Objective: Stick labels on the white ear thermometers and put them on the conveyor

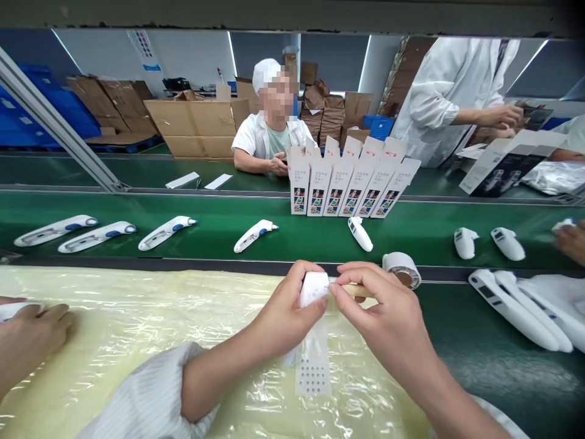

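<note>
My left hand [297, 305] is closed around a white ear thermometer [314, 288], most of its body hidden by the fingers. Close against it, my right hand [388, 305] pinches a beige stick-like tool [359, 290], whose tip is at the thermometer's side near small dark marks. Below both hands, a pale sheet of small round dots [313, 375] lies on the yellowish plastic film [159, 341]. A roll of white tape [402, 269] stands just beyond my right hand. To the right, several larger-looking white thermometers [516, 311] lie side by side on the green surface.
Across the green conveyor [210, 213], more white thermometers [158, 233] lie spaced out. Upright open cartons [336, 189] stand in a row behind it. A co-worker's hand [36, 329] rests at the left, another co-worker's hand [571, 241] at the right. Two people in white stand or sit opposite.
</note>
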{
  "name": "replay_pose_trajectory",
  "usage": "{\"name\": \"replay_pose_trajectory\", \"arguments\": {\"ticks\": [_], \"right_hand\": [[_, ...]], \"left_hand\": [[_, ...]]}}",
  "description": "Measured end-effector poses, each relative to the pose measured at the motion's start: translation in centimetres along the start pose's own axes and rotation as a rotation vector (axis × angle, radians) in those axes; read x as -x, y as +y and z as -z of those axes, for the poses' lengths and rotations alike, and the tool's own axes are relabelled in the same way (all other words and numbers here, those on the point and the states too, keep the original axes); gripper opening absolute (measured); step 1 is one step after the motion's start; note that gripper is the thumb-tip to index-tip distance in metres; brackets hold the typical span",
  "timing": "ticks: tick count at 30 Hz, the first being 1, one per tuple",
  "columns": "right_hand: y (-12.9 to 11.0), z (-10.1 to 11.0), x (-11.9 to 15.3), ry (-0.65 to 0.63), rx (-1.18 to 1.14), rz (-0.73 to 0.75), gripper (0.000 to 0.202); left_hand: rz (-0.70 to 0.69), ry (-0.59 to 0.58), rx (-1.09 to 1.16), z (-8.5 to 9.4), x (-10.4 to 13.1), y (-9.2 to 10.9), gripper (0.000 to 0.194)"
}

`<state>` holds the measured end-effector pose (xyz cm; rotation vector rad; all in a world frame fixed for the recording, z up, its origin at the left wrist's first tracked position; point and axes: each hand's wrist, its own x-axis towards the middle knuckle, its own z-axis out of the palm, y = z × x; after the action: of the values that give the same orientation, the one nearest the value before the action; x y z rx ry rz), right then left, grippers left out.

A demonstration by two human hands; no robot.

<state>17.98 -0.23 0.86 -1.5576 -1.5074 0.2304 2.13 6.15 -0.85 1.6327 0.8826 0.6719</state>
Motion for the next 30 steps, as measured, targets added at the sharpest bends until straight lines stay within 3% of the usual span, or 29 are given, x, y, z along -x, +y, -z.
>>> {"name": "replay_pose_trajectory", "arguments": {"ticks": [6, 18, 30], "right_hand": [[-0.14, -0.44, -0.01, 0.008, 0.059, 0.093, 0.009], [-0.12, -0.34, 0.27, -0.030, 0.082, 0.075, 0.009], [-0.20, -0.32, 0.06, -0.036, 0.081, 0.073, 0.008]], "left_hand": [[0.000, -0.059, 0.080, -0.29, 0.40, 0.53, 0.037], [0.145, -0.072, 0.066, -0.33, 0.40, 0.79, 0.037], [0.138, -0.095, 0.079, 0.01, 0.73, 0.95, 0.027]]}}
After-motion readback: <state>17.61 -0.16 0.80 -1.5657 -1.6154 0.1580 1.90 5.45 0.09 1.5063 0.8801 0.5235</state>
